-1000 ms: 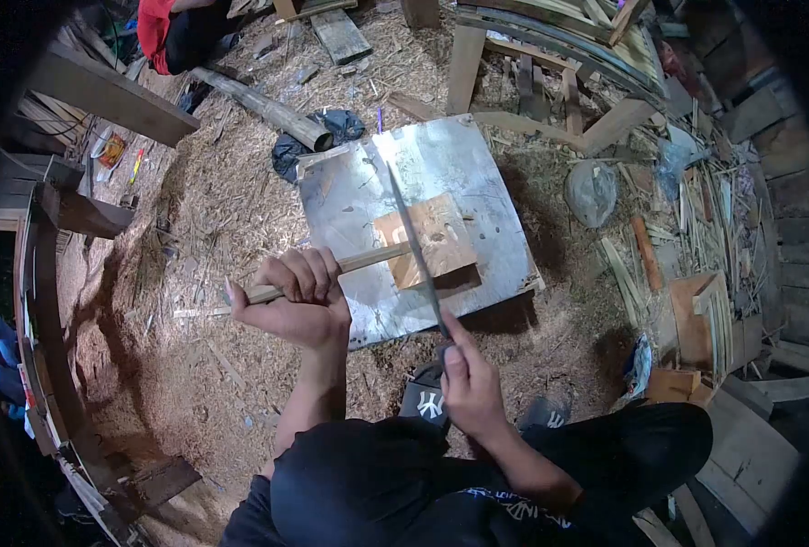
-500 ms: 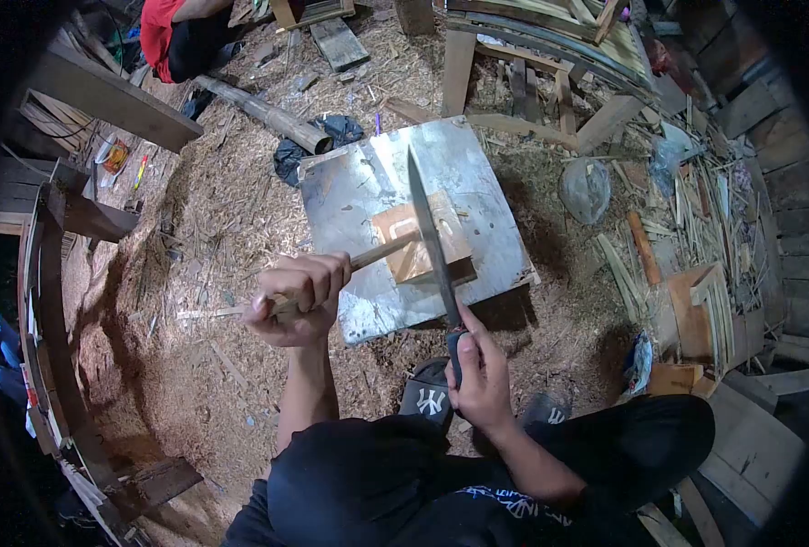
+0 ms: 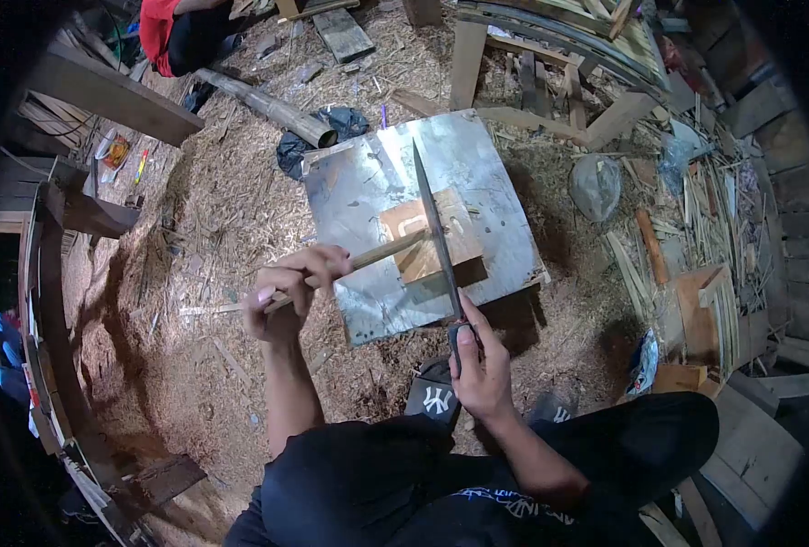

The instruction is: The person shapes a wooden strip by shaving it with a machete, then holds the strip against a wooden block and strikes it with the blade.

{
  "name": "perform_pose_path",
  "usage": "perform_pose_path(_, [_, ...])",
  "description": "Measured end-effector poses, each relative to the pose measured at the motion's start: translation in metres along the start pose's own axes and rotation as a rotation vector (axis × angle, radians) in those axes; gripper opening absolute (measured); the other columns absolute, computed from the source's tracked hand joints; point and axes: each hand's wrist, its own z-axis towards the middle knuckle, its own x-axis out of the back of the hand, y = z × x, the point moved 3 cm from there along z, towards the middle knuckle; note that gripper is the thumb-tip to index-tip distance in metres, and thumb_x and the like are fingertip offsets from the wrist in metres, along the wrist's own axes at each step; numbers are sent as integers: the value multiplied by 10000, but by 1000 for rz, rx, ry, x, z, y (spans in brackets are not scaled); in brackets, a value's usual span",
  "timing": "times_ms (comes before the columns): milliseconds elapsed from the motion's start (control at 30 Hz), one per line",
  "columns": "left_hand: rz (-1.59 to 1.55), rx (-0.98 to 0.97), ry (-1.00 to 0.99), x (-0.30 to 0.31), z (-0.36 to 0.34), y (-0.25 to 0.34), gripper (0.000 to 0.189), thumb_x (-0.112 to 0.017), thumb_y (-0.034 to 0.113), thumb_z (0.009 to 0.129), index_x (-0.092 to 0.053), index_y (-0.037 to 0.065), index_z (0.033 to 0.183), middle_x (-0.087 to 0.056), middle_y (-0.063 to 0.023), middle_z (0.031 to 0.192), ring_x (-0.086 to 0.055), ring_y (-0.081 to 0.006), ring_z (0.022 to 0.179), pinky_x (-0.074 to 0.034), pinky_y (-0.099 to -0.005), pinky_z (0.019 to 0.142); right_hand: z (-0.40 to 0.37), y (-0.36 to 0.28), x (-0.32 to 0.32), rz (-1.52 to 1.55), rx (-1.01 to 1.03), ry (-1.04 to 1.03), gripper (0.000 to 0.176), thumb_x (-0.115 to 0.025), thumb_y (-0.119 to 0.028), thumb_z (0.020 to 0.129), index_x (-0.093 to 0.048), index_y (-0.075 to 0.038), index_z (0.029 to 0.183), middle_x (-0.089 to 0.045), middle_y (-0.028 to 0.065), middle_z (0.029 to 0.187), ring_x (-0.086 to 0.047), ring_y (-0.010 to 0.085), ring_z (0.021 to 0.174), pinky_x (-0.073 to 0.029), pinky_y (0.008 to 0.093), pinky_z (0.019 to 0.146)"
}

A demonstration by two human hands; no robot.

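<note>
My right hand (image 3: 483, 372) grips the dark handle of a long knife (image 3: 433, 219), its thumb and index finger laid along the handle. The blade points away from me and crosses over a wooden block (image 3: 459, 246). In my left hand (image 3: 292, 287) is a thin wooden stick (image 3: 381, 254), with some fingers partly lifted from it. The stick's far end lies over the block and meets the blade. Underneath the block is a square, scuffed pale board (image 3: 359, 214).
Wood shavings cover the floor. A log (image 3: 272, 111) and black plastic (image 3: 342, 123) lie beyond the board. At right are a clear plastic bag (image 3: 596, 187), a brown wooden rod (image 3: 652, 246) and loose strips. A person in a red top (image 3: 155, 36) sits at top left.
My left hand's fingers have loosened and shifted on the stick. The knife remains across the block, slightly more upright. The whole view has shifted a little.
</note>
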Motion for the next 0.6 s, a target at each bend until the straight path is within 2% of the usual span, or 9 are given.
perform_pose_path(67, [184,135,83,3,-4,6,643,-377,548,881,-602,9,610,-606,-200,805,-631,-391,827,-374,-529,984,-1,3,-1,-8,16,6,442,-438,-245,1046,-438,-68,1451,-536,-1,854,-440,45,542,-389,215,473])
perform_pose_path(100, [204,182,83,15,-12,5,640,-410,529,883,-700,-33,787,-615,-237,962,-657,-394,839,-447,-522,930,-2,3,-1,-18,21,11,446,-440,-250,1045,-436,-69,1452,-536,-1,836,-436,46,534,-387,216,469])
perform_pose_path(133, [201,184,86,23,-15,9,640,-410,529,883,-700,-33,787,-615,-237,962,-657,-394,839,-447,-522,930,-2,3,-1,-28,28,15,450,-441,-255,1044,-435,-70,1454,-535,-2,817,-431,46,527,-385,218,464])
perform_pose_path(200, [291,414,2,29,-20,11,660,-478,554,874,-707,-64,925,-645,-245,967,-676,-346,830,-541,-440,755,-2,2,-3,-29,28,17,455,-439,-261,1045,-430,-66,1456,-528,-3,794,-429,45,521,-379,216,460])
perform_pose_path(233, [249,440,-6,26,-23,12,549,-575,425,908,-682,-83,1085,-684,-220,912,-688,-258,743,-552,-348,608,-2,1,-3,-25,30,19,460,-436,-267,1046,-425,-63,1458,-521,-4,772,-427,44,515,-373,215,455])
perform_pose_path(267, [246,442,-4,26,-25,17,549,-575,425,908,-682,-83,1085,-684,-220,912,-688,-258,743,-552,-348,608,-2,0,-4,-29,26,19,460,-436,-267,1046,-425,-63,1458,-521,-4,772,-427,44,515,-373,215,455])
perform_pose_path(367, [433,602,40,39,-33,21,337,-611,2,898,-630,-38,1232,-718,-149,803,-657,-155,600,-536,-290,551,-2,1,-3,30,-24,16,473,-435,-274,1044,-412,-59,1465,-510,-7,757,-433,43,518,-363,209,451])
perform_pose_path(533, [637,624,-91,37,-31,31,389,-671,-37,840,-678,78,1212,-736,-94,794,-616,-97,554,-507,-247,515,8,-17,3,-65,107,17,464,-438,-188,1022,-420,-24,1456,-566,21,675,-497,66,554,-427,262,512])
perform_pose_path(600, [964,660,-143,35,-38,30,411,-688,-34,811,-699,115,1194,-725,-104,762,-600,-110,536,-495,-271,520,9,-13,5,-107,93,10,467,-441,-193,1021,-420,-25,1456,-579,33,693,-499,67,558,-431,263,518])
